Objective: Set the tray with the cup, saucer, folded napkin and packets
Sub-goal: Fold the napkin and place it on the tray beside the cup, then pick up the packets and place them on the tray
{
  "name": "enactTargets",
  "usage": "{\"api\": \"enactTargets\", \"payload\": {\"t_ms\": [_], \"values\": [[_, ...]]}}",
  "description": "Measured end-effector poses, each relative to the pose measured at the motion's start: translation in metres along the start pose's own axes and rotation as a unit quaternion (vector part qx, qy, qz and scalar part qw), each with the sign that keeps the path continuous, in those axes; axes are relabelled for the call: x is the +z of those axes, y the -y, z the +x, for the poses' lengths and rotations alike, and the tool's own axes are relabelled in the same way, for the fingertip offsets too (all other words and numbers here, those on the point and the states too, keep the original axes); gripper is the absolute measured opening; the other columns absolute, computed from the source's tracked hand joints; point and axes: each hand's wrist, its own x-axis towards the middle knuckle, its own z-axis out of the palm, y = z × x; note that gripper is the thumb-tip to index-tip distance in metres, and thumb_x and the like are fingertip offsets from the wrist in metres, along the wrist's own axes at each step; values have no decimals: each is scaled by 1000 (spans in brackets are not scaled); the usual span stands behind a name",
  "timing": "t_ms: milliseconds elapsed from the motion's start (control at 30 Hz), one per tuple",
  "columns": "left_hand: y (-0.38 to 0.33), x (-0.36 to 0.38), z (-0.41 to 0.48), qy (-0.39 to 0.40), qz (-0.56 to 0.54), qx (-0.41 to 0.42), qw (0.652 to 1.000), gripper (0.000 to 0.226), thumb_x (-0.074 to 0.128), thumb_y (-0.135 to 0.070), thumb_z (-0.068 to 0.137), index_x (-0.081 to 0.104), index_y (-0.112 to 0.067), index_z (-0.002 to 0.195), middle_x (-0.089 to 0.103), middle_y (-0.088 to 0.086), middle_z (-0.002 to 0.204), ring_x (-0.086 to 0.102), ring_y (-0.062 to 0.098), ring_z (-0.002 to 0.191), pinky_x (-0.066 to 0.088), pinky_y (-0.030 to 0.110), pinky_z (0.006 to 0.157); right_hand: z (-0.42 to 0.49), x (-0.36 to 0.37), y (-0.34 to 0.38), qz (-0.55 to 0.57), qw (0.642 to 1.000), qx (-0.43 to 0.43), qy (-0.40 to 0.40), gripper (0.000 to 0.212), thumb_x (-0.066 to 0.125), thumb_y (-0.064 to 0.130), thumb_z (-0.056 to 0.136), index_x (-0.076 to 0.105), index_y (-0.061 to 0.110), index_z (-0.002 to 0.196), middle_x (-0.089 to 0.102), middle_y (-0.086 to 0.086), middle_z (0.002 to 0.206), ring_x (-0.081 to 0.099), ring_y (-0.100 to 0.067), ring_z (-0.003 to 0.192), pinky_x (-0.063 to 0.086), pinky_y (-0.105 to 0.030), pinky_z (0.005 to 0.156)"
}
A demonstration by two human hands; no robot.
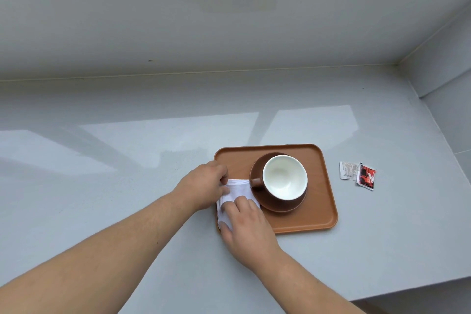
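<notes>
An orange-brown tray (316, 222) lies on the grey counter. On it a brown saucer (285, 208) carries a brown cup (285, 176) with a white inside, handle pointing left. A white folded napkin (239, 190) lies on the tray's left part, touching the saucer's edge. My left hand (204, 186) pinches the napkin's upper left corner. My right hand (244, 227) presses its fingers down on the napkin's lower part and covers it. Two packets lie on the counter right of the tray: a white packet (348, 170) and a red packet (366, 176), overlapping.
The grey counter (127, 173) meets a low back wall (204, 20) and a side wall (446, 84) on the right. Its front edge runs off at the lower right.
</notes>
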Motion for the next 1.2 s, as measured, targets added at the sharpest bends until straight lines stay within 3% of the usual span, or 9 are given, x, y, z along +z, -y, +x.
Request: {"api": "enactTargets", "payload": {"t_ms": [133, 267, 467, 700, 833, 967, 1200], "values": [[-4, -2, -1, 0, 17, -10, 1000, 20, 73, -36, 87, 54, -33, 84, 52, -14, 96, 52, 12, 85, 38, 28, 65, 4, -3, -7, -8, 999, -29, 20, 22, 59, 39, 90, 56, 20, 100, 52, -2, 96, 49, -24, 85, 46, -36, 76], [-16, 0, -11, -20, 60, -31, 998, 11, 68, -38, 89, 63, -31, 95, 55, -12, 108, 54, 13, 100, 51, 33, 74, 8, -6, -7, -14, 998, -46, 38, 28, 57, 38, 91, 55, 18, 110, 53, -5, 103, 51, -28, 91, 47, -40, 79], [-23, 9, -32, -48, 140, -49, 988, 29, 61, -39, 90, 66, -31, 118, 55, -9, 127, 50, 18, 109, 49, 31, 79, 6, -3, -14, -26, 996, -84, 26, 38, 59, 36, 91, 56, 14, 122, 56, -7, 103, 54, -29, 90, 50, -42, 76], [-20, 13, -40, -71, 120, -64, 988, 30, 60, -40, 91, 70, -36, 119, 55, -7, 126, 50, 19, 110, 49, 31, 81, -2, -8, -14, -26, 994, -108, 5, 20, 52, 28, 93, 60, 15, 107, 55, -5, 96, 52, -27, 82, 47, -40, 72], [-17, 0, -37, -99, 32, -48, 993, 19, 57, -47, 94, 67, -35, 104, 56, -13, 110, 53, 12, 103, 45, 29, 72, -12, -29, -17, -31, 992, -122, -17, 13, 53, 24, 92, 57, 17, 82, 52, -2, 80, 48, -24, 72, 45, -39, 61], [-33, -25, -21, -127, -6, 2, 992, 14, 56, -46, 93, 60, -35, 85, 54, -18, 82, 57, 9, 78, 39, 25, 58, -34, -58, -32, 0, 995, -32, -97, 14, 54, 24, 93, 59, 18, 81, 52, 3, 78, 48, -19, 73, 45, -32, 65], [-111, -46, 15, -111, -5, 75, 991, 19, 53, -50, 93, 66, -36, 94, 60, -17, 89, 59, 9, 85, 49, 29, 68, -47, -123, -91, 91, 956, 180, -212, 12, 55, 23, 95, 60, 26, 85, 57, 12, 83, 54, -13, 81, 50, -35, 68]]}}
